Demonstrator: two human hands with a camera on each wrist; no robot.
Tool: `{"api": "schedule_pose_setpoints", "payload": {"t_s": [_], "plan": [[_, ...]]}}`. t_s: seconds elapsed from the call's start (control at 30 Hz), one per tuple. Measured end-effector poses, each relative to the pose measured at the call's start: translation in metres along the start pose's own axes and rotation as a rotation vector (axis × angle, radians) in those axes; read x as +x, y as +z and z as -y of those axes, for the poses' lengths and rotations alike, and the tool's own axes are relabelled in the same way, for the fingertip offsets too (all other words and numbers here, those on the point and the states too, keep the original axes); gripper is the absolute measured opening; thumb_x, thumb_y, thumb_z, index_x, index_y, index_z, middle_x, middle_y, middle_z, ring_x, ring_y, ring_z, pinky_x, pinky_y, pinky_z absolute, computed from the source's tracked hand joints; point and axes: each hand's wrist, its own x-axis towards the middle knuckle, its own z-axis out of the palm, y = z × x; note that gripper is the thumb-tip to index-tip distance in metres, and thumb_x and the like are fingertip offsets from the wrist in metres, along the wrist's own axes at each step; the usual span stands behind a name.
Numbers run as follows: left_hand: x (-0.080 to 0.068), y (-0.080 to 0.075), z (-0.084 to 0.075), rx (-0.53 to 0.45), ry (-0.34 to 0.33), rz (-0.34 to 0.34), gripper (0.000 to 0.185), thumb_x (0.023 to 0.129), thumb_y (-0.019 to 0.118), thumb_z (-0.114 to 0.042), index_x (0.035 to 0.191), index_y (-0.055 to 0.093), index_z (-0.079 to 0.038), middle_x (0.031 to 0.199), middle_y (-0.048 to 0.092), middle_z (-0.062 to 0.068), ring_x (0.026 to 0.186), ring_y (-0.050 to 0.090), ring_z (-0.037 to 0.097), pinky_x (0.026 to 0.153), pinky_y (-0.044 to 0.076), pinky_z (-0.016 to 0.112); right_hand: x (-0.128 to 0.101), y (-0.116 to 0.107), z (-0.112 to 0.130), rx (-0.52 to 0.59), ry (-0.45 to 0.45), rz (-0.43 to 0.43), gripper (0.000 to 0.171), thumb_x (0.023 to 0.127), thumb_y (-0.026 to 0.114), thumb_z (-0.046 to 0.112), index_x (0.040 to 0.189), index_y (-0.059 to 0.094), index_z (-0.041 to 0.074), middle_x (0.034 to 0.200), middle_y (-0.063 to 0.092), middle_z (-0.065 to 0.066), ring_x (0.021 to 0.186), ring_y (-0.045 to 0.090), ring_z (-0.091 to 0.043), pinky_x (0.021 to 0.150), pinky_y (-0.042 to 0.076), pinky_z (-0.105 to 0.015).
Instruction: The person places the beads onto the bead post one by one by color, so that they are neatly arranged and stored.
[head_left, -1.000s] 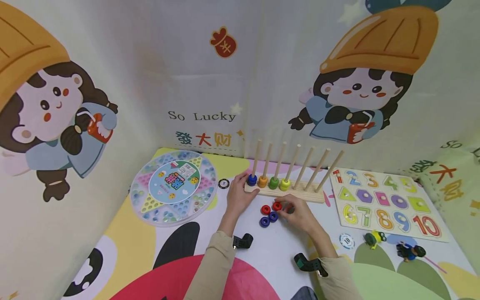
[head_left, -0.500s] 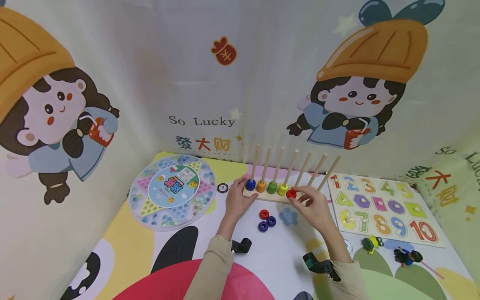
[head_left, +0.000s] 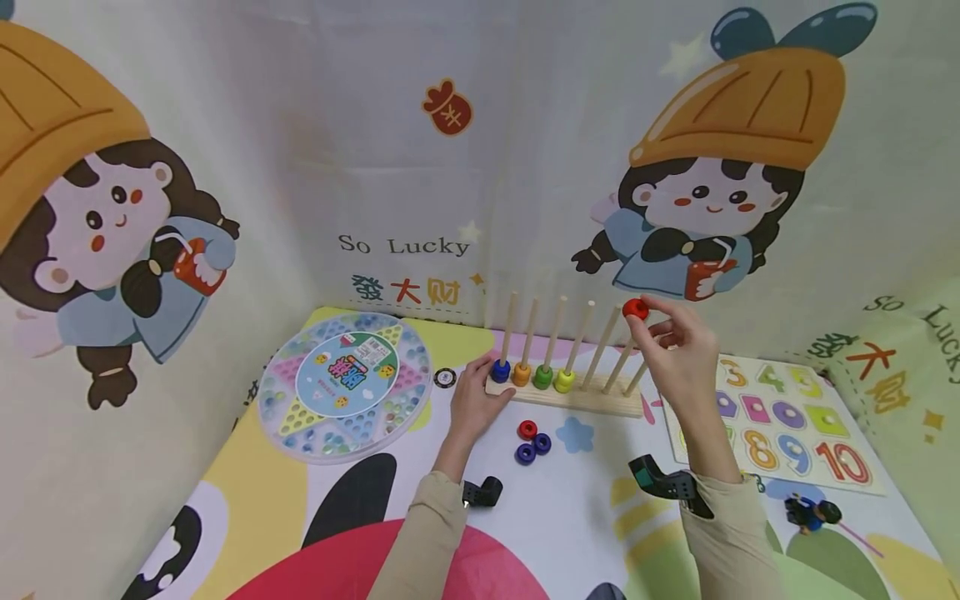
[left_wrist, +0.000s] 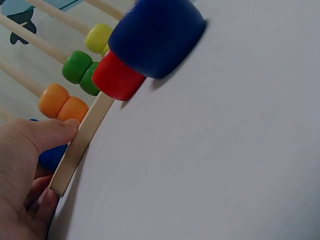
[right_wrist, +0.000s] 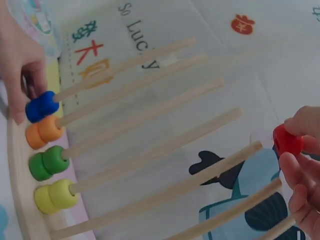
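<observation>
Pinched between thumb and fingers of the right hand, a red bead is up by the tips of the bare pegs. It looks light, hard and smooth, best held by its rounded sides. The left hand grips the left end of the base, near the table's back edge. In front lie another red bead and two blue beads.

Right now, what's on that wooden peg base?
Paired blue beads, orange beads, green beads and yellow beads on four pegs. Three others look bare, though the right hand partly hides the rightmost. The left hand partly covers the base.
</observation>
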Motion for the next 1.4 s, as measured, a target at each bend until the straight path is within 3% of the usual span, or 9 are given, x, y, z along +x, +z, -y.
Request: {"api": "schedule_pose_setpoints", "payload": {"t_s": [0.2,0.53,0.6,0.8,0.9,1.0,1.1,1.23,1.4], "plan": [[-0.001,0.002,0.000,-0.013,0.011,-0.008,0.063,0.079,0.082,-0.024,0.132,0.060,0.003,0.139,0.054,0.014,0.121,0.053,0.033,0.095,0.048,0.047,0.009,0.008,0.000,-0.093,0.008,0.030,0.030,0.088,0.073,0.011,0.116,0.070,-0.001,0.103,0.066,-0.016,0.070,0.052,0.006,0.065,0.043,-0.010],[-0.002,0.002,-0.001,0.018,0.025,-0.010,0.064,0.078,0.082,-0.026,0.131,0.061,0.002,0.137,0.055,0.013,0.117,0.056,0.031,0.093,0.049,0.044,0.009,0.013,-0.001,-0.139,0.014,0.059,0.030,0.088,0.073,0.008,0.115,0.069,-0.003,0.100,0.063,-0.019,0.070,0.058,-0.027,0.064,0.039,-0.007],[-0.001,0.001,-0.002,0.025,0.036,-0.014,0.063,0.078,0.082,-0.026,0.131,0.061,0.002,0.136,0.056,0.013,0.119,0.055,0.031,0.094,0.048,0.044,0.008,0.012,0.000,-0.133,0.008,0.049,0.029,0.087,0.073,0.007,0.115,0.070,-0.002,0.100,0.063,-0.018,0.069,0.058,-0.024,0.064,0.039,-0.007],[0.003,-0.003,-0.003,0.025,0.045,-0.019,0.063,0.078,0.082,-0.025,0.131,0.061,0.002,0.136,0.056,0.014,0.121,0.055,0.032,0.095,0.048,0.045,-0.001,0.010,0.002,-0.077,-0.037,-0.024,0.027,0.088,0.071,0.007,0.115,0.071,0.000,0.102,0.064,-0.016,0.069,0.052,0.004,0.063,0.041,-0.013],[0.005,-0.005,-0.004,0.022,0.036,-0.010,0.063,0.079,0.082,-0.026,0.132,0.060,0.002,0.137,0.055,0.013,0.121,0.054,0.031,0.094,0.048,0.044,-0.014,0.015,0.000,-0.035,-0.074,-0.031,0.023,0.087,0.072,0.003,0.109,0.072,-0.002,0.097,0.066,-0.017,0.068,0.052,0.003,0.061,0.041,-0.012],[0.006,-0.006,-0.004,0.024,0.031,-0.008,0.063,0.079,0.082,-0.026,0.132,0.060,0.002,0.137,0.054,0.013,0.121,0.054,0.031,0.094,0.048,0.044,-0.033,0.031,-0.006,-0.032,-0.087,0.045,0.019,0.084,0.074,0.001,0.102,0.072,-0.002,0.091,0.068,-0.014,0.066,0.056,-0.006,0.057,0.042,-0.013],[0.007,-0.006,-0.004,0.025,0.026,-0.007,0.063,0.080,0.081,-0.026,0.132,0.060,0.002,0.138,0.054,0.013,0.121,0.053,0.030,0.095,0.048,0.043,-0.054,0.052,-0.013,-0.059,-0.056,0.189,0.017,0.082,0.077,0.003,0.098,0.073,0.000,0.087,0.070,-0.011,0.066,0.061,-0.017,0.056,0.048,-0.022],[0.006,-0.004,-0.003,0.028,0.021,0.003,0.063,0.080,0.081,-0.026,0.132,0.060,0.001,0.139,0.054,0.013,0.122,0.053,0.031,0.095,0.048,0.043,-0.082,0.078,-0.020,-0.106,0.076,0.394,0.022,0.081,0.080,0.013,0.099,0.074,0.001,0.086,0.071,-0.008,0.071,0.066,-0.023,0.058,0.052,-0.035],[0.004,-0.001,0.000,0.036,0.007,0.003,0.063,0.080,0.082,-0.026,0.133,0.060,0.000,0.138,0.054,0.012,0.122,0.053,0.030,0.095,0.048,0.044,-0.103,0.096,-0.022,-0.226,0.234,0.561,0.026,0.079,0.080,0.026,0.097,0.074,0.008,0.083,0.069,-0.003,0.076,0.066,-0.019,0.060,0.051,-0.036]]}}
